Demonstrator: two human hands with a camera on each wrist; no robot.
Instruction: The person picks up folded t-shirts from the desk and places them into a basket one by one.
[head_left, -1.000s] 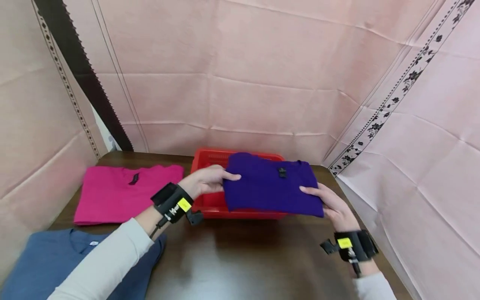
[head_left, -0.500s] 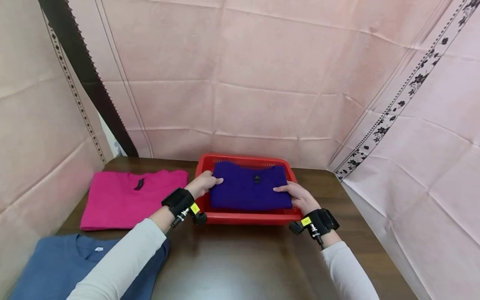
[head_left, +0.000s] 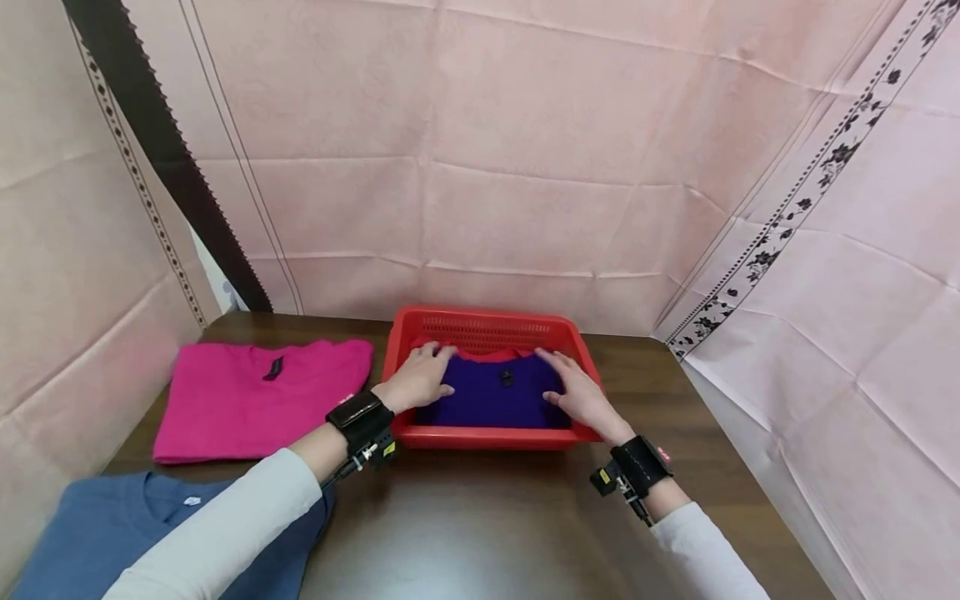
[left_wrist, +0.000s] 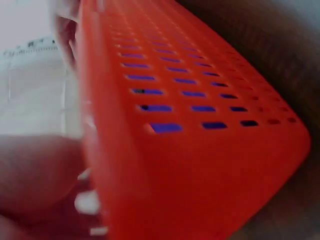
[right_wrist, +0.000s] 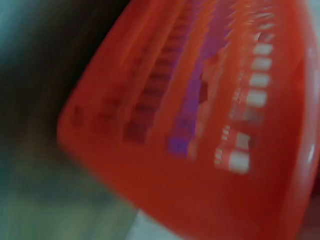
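Observation:
A folded purple T-shirt (head_left: 495, 400) lies inside the red plastic basket (head_left: 480, 438), its dark neck label facing up. Behind its collar shows a strip of a red garment (head_left: 491, 356). My left hand (head_left: 418, 382) is at the shirt's left side with fingers extended. At the opposite side, my right hand (head_left: 585, 398) has its fingers spread and holds nothing. Whether the fingertips touch the cloth I cannot tell. Both wrist views are mostly filled by the slotted basket wall (left_wrist: 165, 165), with purple cloth showing through the slots.
To the left of the basket a folded pink T-shirt (head_left: 255, 400) lies on the brown table (head_left: 480, 517). A folded blue T-shirt (head_left: 97, 533) is at the near left, partly under my left sleeve. Pink cloth hangings (head_left: 510, 217) stand behind and at both sides.
The purple T-shirt has moved left and down into the basket. Both hands have let go of it, and their fingers have straightened.

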